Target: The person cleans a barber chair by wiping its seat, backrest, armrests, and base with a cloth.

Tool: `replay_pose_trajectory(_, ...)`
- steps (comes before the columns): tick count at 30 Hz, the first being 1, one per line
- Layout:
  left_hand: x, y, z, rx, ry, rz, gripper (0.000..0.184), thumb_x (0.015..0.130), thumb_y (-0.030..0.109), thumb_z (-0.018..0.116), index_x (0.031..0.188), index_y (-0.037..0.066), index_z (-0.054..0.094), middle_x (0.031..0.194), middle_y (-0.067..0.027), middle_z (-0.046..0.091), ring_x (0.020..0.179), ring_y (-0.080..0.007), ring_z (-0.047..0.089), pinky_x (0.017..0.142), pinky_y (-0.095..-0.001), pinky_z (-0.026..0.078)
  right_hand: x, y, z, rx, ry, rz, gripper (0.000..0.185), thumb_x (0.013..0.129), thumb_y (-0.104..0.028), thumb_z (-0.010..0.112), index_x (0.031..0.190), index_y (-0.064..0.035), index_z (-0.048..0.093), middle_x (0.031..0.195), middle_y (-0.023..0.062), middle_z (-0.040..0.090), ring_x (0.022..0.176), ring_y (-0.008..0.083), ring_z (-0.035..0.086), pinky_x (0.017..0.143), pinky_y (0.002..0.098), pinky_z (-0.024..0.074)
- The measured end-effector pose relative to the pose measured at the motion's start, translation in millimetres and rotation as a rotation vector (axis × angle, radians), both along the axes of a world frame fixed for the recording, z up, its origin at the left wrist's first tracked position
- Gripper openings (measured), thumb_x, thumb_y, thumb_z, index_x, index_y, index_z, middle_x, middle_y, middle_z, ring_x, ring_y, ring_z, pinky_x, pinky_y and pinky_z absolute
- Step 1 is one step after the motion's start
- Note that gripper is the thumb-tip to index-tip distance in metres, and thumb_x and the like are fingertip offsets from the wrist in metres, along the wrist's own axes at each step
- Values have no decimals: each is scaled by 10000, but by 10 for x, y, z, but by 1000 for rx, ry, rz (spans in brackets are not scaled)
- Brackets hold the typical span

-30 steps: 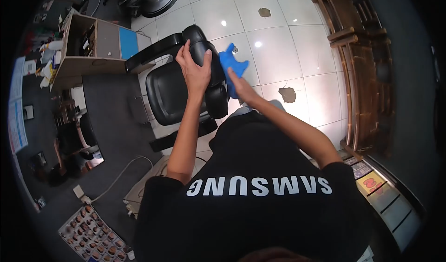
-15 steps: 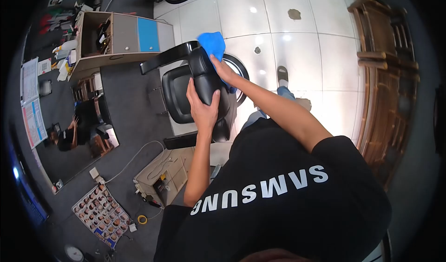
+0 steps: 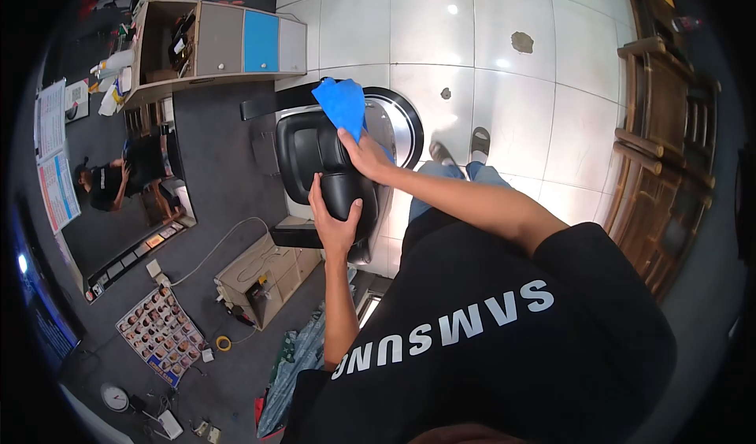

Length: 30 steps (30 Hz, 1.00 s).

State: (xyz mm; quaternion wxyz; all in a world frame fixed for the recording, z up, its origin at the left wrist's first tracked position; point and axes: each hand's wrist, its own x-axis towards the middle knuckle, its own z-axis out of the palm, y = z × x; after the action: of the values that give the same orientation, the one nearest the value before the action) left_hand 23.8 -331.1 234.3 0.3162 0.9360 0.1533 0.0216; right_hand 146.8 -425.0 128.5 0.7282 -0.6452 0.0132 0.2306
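Observation:
A black padded salon chair (image 3: pixel 297 160) stands in front of me, seen from above its backrest. My left hand (image 3: pixel 337 225) grips the top cushion (image 3: pixel 343 193) of the backrest, thumb on the near side and fingers over the far side. My right hand (image 3: pixel 367 157) holds a bright blue cloth (image 3: pixel 342 104) at the backrest's other end. The cloth hangs over that end and hides part of the armrest there. The fingertips under the cloth are partly hidden.
The round metal chair base (image 3: pixel 408 125) rests on white floor tiles (image 3: pixel 429 18). A cabinet (image 3: pixel 220 38) and a wall mirror (image 3: pixel 130 200) are at the left, a low wooden box (image 3: pixel 264 274) below them. A bamboo bench (image 3: pixel 661 121) lines the right side.
My right hand has moved the blue cloth from beyond the backrest's outer edge onto its end. My left hand stays on the cushion. The view has shifted, showing more of the chair base and both feet.

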Motion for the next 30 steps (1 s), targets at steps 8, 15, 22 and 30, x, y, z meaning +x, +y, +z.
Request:
replay_pose_trajectory(8, 424, -263, 55, 304, 106, 163, 987, 753, 380, 882, 1548, 34, 411, 1257, -210, 568, 1146, -394, 576, 1011, -483, 452, 162, 2, -1992, -224, 321, 400, 873, 1046, -647, 310, 1430, 112, 509, 1410, 365, 554, 1378, 426, 521, 1160, 442, 362)
replay_pose_trajectory(15, 1093, -151, 83, 221, 220, 166, 894, 819, 373, 844, 1545, 64, 424, 1412, -186, 552, 1272, -402, 566, 1029, -481, 479, 917, -685, -1530, -334, 563, 610, 816, 1045, -581, 393, 1474, 109, 465, 1533, 290, 466, 1452, 363, 426, 1197, 456, 317)
replay_pose_trajectory(22, 1469, 71, 14, 72, 498, 161, 933, 776, 384, 836, 1563, 129, 404, 1490, -134, 493, 1220, -389, 634, 981, -494, 541, 1565, -379, -1335, -412, 464, 419, 836, 1013, -589, 405, 1335, 167, 559, 1349, 355, 602, 1310, 422, 574, 1122, 440, 403)
replay_pose_trajectory(30, 1793, 38, -82, 8, 642, 312, 920, 738, 330, 824, 1549, 169, 421, 1482, -127, 496, 1246, -367, 614, 1007, -490, 531, 1922, -116, -2276, -617, 452, 531, 804, 1011, -617, 426, 1228, 134, 616, 1126, 249, 684, 1001, 298, 672, 857, 410, 508)
